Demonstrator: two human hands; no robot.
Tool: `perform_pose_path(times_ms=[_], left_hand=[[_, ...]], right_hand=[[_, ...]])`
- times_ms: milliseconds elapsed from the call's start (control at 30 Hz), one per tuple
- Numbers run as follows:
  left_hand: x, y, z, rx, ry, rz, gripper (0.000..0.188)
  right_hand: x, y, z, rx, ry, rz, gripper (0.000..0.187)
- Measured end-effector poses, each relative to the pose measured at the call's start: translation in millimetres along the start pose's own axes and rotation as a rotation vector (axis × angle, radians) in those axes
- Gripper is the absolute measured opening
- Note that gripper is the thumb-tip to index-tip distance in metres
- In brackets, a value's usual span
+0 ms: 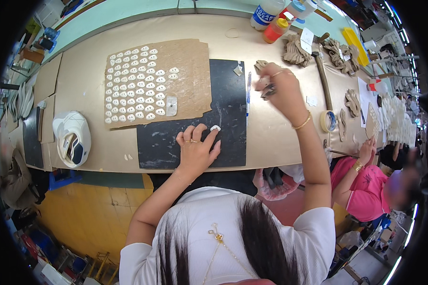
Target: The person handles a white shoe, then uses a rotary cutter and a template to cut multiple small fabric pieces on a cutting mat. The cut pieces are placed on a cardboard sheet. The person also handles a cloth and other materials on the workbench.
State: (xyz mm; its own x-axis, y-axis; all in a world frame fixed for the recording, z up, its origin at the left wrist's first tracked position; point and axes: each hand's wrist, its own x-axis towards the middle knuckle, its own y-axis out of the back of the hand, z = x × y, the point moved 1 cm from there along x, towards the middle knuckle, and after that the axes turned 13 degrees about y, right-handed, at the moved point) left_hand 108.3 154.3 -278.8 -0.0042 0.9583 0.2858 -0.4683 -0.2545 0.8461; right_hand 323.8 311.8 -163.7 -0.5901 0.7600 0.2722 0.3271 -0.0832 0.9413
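Note:
My left hand [195,149] rests on a black cutting mat [176,149] with its fingers apart. Its index fingertip touches a small white piece with dark holes [215,128]. Raised above the table to the right is my right hand [284,90], its fingers curled round a small dark object [268,91]; blur hides what kind it is. Just behind that hand lies a small tan bundle [260,65]. A brown cardboard sheet [190,61] overlaps the mat, carrying rows of similar white pieces [140,91] and a grey plate [171,106].
A white shoe upper [72,137] stands at the left. Bottles [275,31] are at the back. On the right are tan bundles [297,51], a hammer [323,80], a tape roll [327,121] and a pen [248,97]. A co-worker in pink [366,185] sits at right.

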Motion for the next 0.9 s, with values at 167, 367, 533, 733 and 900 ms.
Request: perform_pose_path(times_ms=[167, 367, 533, 733, 900], left_hand=[[-3.5, -1.6, -6.0, -0.097, -0.011, 0.001, 0.042], [-8.1, 12.1, -9.8, -0.141, 0.026, -0.007, 0.050], [-17.3, 17.5, -17.1, -0.148, 0.070, -0.009, 0.050], [-16.4, 22.3, -15.1, -0.051, 0.037, 0.011, 0.039], [-15.0, 15.7, -20.2, -0.041, 0.050, 0.018, 0.036]], right_hand=[[-54.0, -39.4, 79.7, 0.132, -0.266, 0.172, 0.016], [-59.6, -68.7, 76.1, -0.088, -0.247, 0.192, 0.020], [-65.2, -74.9, 71.7, -0.090, -0.202, 0.211, 0.017], [-75.0, -74.7, 57.6, 0.271, -0.374, 0.328, 0.021], [-81.7, -69.9, 11.6, 0.766, -0.634, 0.265, 0.019]])
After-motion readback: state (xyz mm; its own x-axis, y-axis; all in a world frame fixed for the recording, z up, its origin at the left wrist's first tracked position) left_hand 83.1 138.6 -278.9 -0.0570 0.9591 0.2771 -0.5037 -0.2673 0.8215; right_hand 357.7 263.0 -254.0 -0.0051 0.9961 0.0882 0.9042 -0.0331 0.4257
